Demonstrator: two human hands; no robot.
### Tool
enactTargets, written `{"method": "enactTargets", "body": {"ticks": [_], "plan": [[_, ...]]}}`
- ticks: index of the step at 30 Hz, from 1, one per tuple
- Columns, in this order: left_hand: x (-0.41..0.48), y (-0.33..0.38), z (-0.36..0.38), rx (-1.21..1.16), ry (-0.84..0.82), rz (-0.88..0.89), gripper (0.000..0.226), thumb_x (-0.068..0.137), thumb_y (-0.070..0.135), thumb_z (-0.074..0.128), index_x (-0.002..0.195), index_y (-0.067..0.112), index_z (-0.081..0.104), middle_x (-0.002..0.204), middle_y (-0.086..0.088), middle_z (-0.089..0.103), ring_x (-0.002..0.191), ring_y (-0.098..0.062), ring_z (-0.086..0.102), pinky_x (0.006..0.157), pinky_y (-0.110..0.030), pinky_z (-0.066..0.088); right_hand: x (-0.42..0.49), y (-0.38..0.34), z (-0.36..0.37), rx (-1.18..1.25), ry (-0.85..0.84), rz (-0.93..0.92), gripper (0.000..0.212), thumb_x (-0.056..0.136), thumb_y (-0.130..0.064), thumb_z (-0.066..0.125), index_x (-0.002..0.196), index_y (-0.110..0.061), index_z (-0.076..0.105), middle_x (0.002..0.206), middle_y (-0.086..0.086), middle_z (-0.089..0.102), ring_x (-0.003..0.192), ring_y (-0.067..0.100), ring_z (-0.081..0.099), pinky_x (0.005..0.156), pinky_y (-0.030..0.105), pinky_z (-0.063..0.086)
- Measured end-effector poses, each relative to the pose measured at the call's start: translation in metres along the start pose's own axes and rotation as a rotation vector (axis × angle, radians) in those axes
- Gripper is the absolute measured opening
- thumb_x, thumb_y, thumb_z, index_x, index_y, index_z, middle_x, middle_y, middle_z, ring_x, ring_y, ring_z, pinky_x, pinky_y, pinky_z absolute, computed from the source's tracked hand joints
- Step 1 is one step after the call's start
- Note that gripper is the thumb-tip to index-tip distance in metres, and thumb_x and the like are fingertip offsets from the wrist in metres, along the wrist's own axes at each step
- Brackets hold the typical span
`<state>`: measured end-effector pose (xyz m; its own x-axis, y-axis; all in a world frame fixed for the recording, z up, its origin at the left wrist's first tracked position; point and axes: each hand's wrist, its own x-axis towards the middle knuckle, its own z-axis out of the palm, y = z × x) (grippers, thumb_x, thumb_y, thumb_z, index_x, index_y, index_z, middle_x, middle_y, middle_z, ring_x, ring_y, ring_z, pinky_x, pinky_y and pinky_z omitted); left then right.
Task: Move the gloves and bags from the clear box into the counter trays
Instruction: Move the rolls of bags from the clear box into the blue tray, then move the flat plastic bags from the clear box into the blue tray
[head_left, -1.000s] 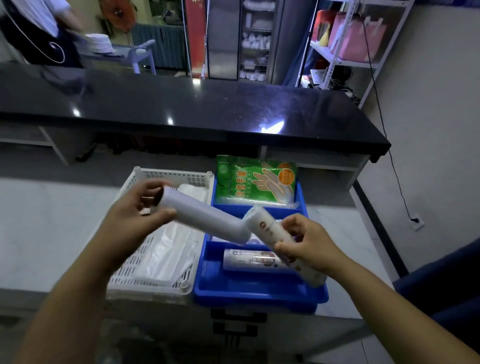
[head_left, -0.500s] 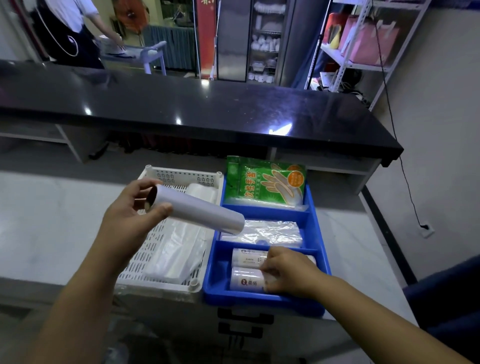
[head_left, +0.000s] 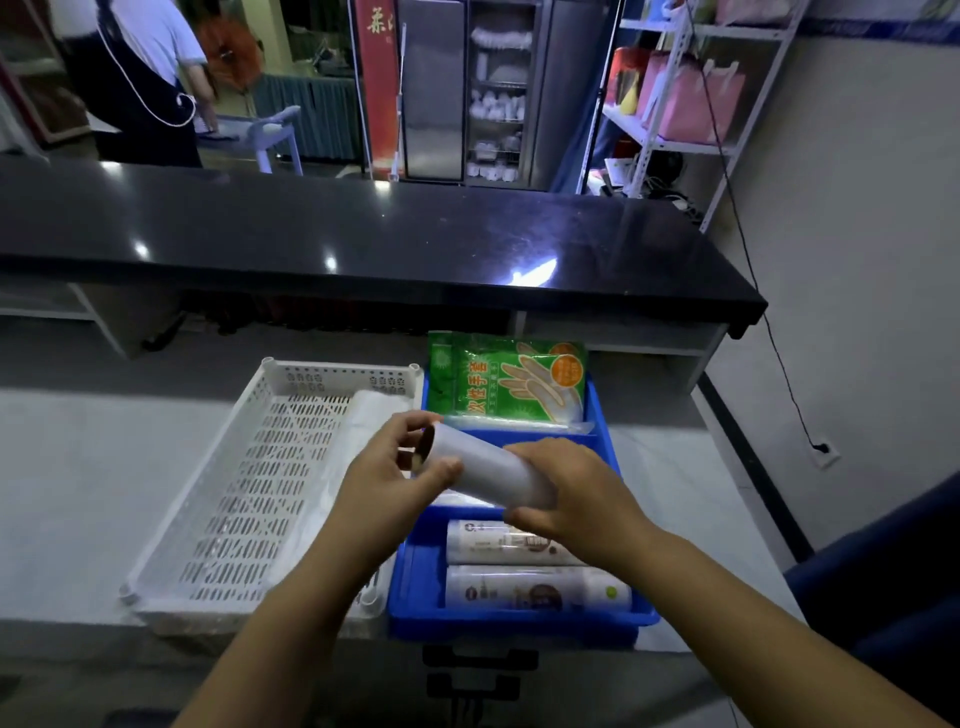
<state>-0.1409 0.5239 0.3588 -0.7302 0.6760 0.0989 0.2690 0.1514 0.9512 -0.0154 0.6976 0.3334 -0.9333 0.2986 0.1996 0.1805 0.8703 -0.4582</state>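
A white roll is held by left hand and right hand over the blue tray containing two labelled rolls

head view looks down and forward, close over the counter

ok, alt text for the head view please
Two hands hold a plain white roll of plastic bags above a blue divided plastic tray, left hand gripping its open end, right hand the other. Two labelled rolls lie in the tray's near compartment, a green glove packet at its far end.
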Motion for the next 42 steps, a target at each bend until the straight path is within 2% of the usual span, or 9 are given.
{"method": "enactTargets", "body": {"ticks": [4,9,15,18,23,26,30,36,42], "plan": [[0.004,-0.014,-0.002,0.139,-0.093,-0.022,0.026,0.085,0.025,0.063,0.109,0.032,0.055,0.103,0.016,0.059,0.096,-0.002,0.058,0.071,-0.015,0.049,-0.018,0.020,0.004,-0.059,-0.099,0.046,0.057,0.069,-0.047,0.073,0.120,-0.033,0.052,0.113,-0.007,0.061,0.099,0.010,0.052,0.084,0.031,0.049],[0.004,-0.026,-0.012,0.194,0.074,-0.018,0.016,0.089,0.028,0.056,0.088,0.044,0.055,0.088,0.018,0.064,0.082,0.015,0.056,0.063,-0.013,0.041,-0.035,0.037,0.020,-0.241,-0.244,0.019,0.058,0.070,-0.051,0.065,0.123,-0.032,0.052,0.113,-0.005,0.060,0.104,0.016,0.050,0.086,0.029,0.039],[0.002,-0.031,-0.010,0.238,0.052,-0.027,0.016,0.087,0.026,0.059,0.083,0.041,0.061,0.081,0.018,0.068,0.080,0.008,0.062,0.062,-0.012,0.044,-0.032,0.039,0.034,-0.296,-0.285,-0.011,0.058,0.072,-0.053,0.063,0.124,-0.031,0.049,0.117,-0.004,0.058,0.106,0.017,0.048,0.087,0.030,0.037],[-0.001,-0.031,-0.011,0.289,0.063,-0.028,0.017,0.087,0.025,0.060,0.082,0.042,0.060,0.081,0.017,0.068,0.080,0.007,0.062,0.065,-0.016,0.048,-0.031,0.039,0.033,-0.292,-0.297,-0.024,0.057,0.073,-0.054,0.062,0.124,-0.033,0.048,0.117,-0.006,0.057,0.105,0.015,0.047,0.088,0.030,0.036],[-0.013,-0.027,-0.005,0.492,0.098,-0.046,0.008,0.086,0.030,0.059,0.090,0.038,0.060,0.079,0.023,0.062,0.078,0.003,0.059,0.067,-0.021,0.050,-0.031,0.039,0.028,-0.309,-0.323,-0.067,0.061,0.075,-0.059,0.057,0.128,-0.031,0.045,0.123,-0.005,0.056,0.109,0.017,0.047,0.092,0.032,0.036],[-0.025,-0.027,-0.004,0.681,0.141,-0.052,0.013,0.087,0.034,0.056,0.099,0.033,0.061,0.080,0.022,0.059,0.074,0.003,0.055,0.061,-0.017,0.042,-0.022,0.031,0.022,-0.343,-0.276,-0.146,0.053,0.083,-0.053,0.052,0.130,-0.027,0.048,0.125,-0.001,0.059,0.112,0.021,0.050,0.094,0.034,0.038],[-0.054,-0.031,-0.013,0.861,0.273,-0.089,0.021,0.086,0.034,0.058,0.106,0.030,0.062,0.096,0.014,0.066,0.086,-0.009,0.060,0.066,-0.026,0.046,-0.005,0.010,0.020,-0.244,-0.210,-0.297,0.036,0.089,-0.039,0.051,0.120,-0.023,0.059,0.115,0.001,0.065,0.105,0.022,0.055,0.088,0.036,0.043],[-0.122,-0.045,-0.048,1.036,0.377,-0.245,0.019,0.074,0.020,0.072,0.092,0.017,0.069,0.085,-0.003,0.071,0.081,-0.028,0.066,0.066,-0.036,0.052,0.019,-0.047,0.048,-0.142,-0.200,-0.579,0.023,0.072,-0.014,0.073,0.094,-0.012,0.073,0.083,0.008,0.073,0.073,0.030,0.066,0.064,0.038,0.055],[-0.208,-0.063,-0.103,1.073,0.529,-0.489,0.013,0.074,0.024,0.073,0.085,0.020,0.069,0.082,-0.002,0.071,0.076,-0.028,0.065,0.055,-0.030,0.042,0.027,-0.127,0.102,-0.127,-0.273,-0.806,0.015,0.075,-0.015,0.072,0.090,-0.013,0.073,0.081,0.006,0.072,0.073,0.029,0.066,0.061,0.035,0.054]]}}
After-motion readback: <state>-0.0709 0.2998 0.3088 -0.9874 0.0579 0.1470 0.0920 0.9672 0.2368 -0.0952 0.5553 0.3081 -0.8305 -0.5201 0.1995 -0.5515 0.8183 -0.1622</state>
